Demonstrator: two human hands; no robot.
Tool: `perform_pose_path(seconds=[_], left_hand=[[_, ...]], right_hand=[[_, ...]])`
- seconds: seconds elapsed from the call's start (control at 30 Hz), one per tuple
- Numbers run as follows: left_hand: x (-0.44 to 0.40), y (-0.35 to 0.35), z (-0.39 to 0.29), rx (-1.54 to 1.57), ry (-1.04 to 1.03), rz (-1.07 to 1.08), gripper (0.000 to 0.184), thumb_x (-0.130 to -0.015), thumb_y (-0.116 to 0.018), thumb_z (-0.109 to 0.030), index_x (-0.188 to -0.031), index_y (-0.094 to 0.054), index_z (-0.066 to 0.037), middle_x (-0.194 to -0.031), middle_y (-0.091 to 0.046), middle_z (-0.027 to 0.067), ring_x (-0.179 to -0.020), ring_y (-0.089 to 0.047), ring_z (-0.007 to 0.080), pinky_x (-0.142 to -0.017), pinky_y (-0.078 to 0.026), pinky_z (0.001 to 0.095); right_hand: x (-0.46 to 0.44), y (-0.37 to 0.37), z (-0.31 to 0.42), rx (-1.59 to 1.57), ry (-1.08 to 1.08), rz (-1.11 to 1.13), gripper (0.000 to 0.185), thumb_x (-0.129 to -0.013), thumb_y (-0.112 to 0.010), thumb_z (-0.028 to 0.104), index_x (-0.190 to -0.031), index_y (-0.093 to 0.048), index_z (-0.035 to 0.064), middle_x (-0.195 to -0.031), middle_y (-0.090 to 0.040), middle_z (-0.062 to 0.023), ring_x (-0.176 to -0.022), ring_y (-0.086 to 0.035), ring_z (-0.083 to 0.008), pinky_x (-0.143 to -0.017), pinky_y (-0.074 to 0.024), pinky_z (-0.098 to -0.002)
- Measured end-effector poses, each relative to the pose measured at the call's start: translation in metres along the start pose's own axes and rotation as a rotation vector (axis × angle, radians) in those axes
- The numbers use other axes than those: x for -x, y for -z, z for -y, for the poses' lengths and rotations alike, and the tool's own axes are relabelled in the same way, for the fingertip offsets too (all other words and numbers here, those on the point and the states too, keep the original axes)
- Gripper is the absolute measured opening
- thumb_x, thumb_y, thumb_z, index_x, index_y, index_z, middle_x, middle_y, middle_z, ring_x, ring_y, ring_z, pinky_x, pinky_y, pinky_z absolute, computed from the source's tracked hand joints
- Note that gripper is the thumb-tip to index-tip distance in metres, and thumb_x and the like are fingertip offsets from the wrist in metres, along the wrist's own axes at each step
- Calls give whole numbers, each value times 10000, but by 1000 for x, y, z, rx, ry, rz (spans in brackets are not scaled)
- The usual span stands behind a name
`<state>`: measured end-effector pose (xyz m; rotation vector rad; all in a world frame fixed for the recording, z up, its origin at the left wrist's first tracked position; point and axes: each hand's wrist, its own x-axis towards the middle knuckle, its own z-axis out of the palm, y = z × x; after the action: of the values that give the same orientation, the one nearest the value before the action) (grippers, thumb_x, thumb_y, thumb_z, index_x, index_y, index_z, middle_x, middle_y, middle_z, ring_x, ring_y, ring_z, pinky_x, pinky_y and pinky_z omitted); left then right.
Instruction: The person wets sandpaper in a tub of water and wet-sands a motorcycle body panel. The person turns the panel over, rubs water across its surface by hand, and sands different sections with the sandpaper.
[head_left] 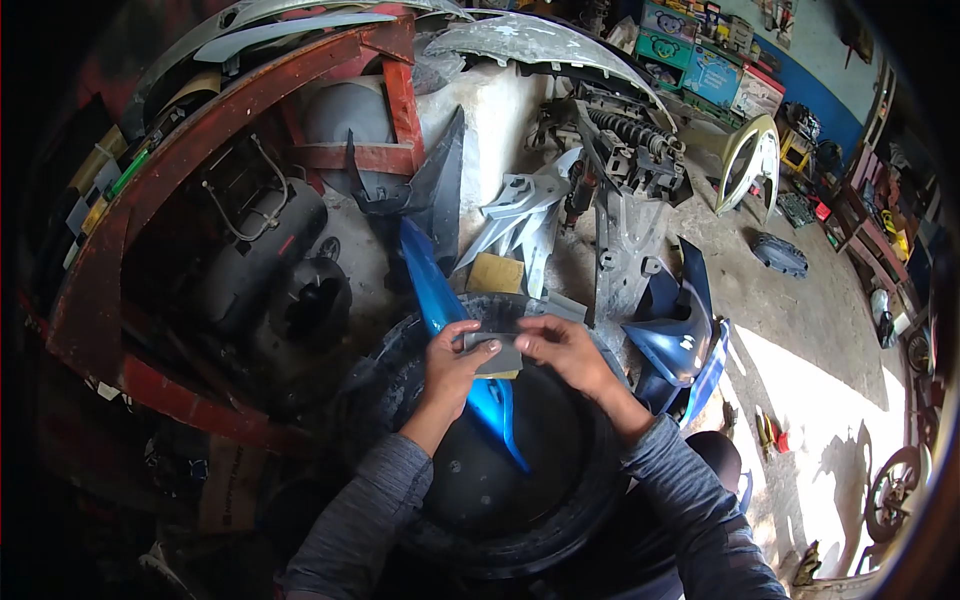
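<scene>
A small grey sheet that looks like sandpaper (492,352) is pinched between my hands above a black tub (590,470). My left hand (455,365) grips its left side, thumb on top. On its right edge, my right hand (572,358) closes thumb and fingers. A yellowish edge shows under the sheet; I cannot tell whether it belongs to a separate pad. Below my hands, a long glossy blue panel (428,272) leans across the tub, its lower tip inside. Dark liquid appears to fill the tub's bottom.
A yellow sponge-like block (496,273) lies just beyond the tub. Dark blue fairing parts (676,335) stand at its right. A red metal frame (160,200) surrounds a dark tank (265,235) on the left. Grey panels (525,215) and a motorcycle frame (625,210) stand ahead.
</scene>
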<state>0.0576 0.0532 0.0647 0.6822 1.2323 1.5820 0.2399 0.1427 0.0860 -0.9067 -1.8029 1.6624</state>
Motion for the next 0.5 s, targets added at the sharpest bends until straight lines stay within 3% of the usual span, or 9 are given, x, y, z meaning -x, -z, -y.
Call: perform_pose_path(seconds=[0.17, 0.23, 0.27, 0.3, 0.33, 0.37, 0.4, 0.43, 0.5], left_hand=[[5, -5, -5, -88, -19, -58, 369, -836, -798, -94, -1135, -607, 4, -940, -679, 94, -831, -656, 132, -724, -535, 274], [5, -4, -5, -124, -8, -66, 320, -838, -804, -119, -1081, -638, 7, -923, -680, 85, -824, -648, 118, -711, -528, 271], [4, -3, -2, -206, -61, -49, 294, -877, -768, -207, -1041, -656, 11, -925, -682, 84, -820, -641, 119, -719, -522, 281], [5, -4, -3, -288, -112, -30, 326, -917, -732, -294, -1002, -674, 14, -927, -684, 83, -816, -633, 121, -726, -515, 292], [5, -5, -5, -289, -113, -30, 326, -917, -732, -294, -1002, -674, 14, -927, -684, 83, -816, -633, 121, -726, -515, 292], [4, -6, -7, -328, -74, -54, 415, -954, -648, -387, -1014, -678, 22, -935, -685, 87, -829, -630, 135, -748, -510, 306], [6, -8, -10, -367, -35, -77, 524, -992, -563, -480, -1025, -682, 30, -944, -686, 91, -843, -627, 149, -771, -505, 321], [8, -10, -13, -368, -35, -76, 524, -992, -563, -480, -1025, -682, 30, -944, -686, 91, -843, -627, 149, -771, -505, 321], [12, -13, -17, -366, -46, -12, 669, -1024, -399, -574, -1096, -665, 36, -984, -683, 116, -905, -624, 181, -829, -493, 337]], right_hand=[[12, -15, 3, -152, 42, 89, 727, -795, -810, 18, -1428, -452, 17, -1095, -639, -70, -950, -615, -151, -845, -525, -284], [16, -18, 9, -69, 233, 73, 646, -801, -804, 17, -1387, -531, 36, -1101, -632, -65, -973, -611, -136, -841, -526, -283], [14, -17, 7, -70, 234, 75, 646, -801, -804, 17, -1387, -531, 36, -1101, -632, -65, -973, -611, -136, -841, -526, -283], [12, -15, 5, 57, 275, 74, 543, -826, -789, 43, -1330, -587, 36, -1086, -647, -62, -956, -617, -125, -826, -528, -275], [10, -13, 5, 184, 315, 70, 443, -851, -774, 68, -1273, -643, 36, -1071, -663, -58, -938, -622, -113, -811, -530, -268], [11, -12, 4, 184, 314, 69, 443, -851, -774, 68, -1273, -643, 36, -1071, -663, -58, -938, -622, -113, -811, -530, -268], [13, -12, 9, 82, 154, 31, 335, -889, -743, 121, -1203, -680, 26, -1033, -683, -53, -903, -627, -101, -784, -530, -264], [14, -12, 12, -20, -7, -7, 261, -927, -711, 175, -1133, -716, 16, -995, -703, -48, -868, -631, -89, -758, -530, -260], [12, -9, 8, -55, -14, -27, 280, -932, -702, 228, -1110, -725, 12, -938, -710, -47, -822, -636, -95, -704, -528, -258]])
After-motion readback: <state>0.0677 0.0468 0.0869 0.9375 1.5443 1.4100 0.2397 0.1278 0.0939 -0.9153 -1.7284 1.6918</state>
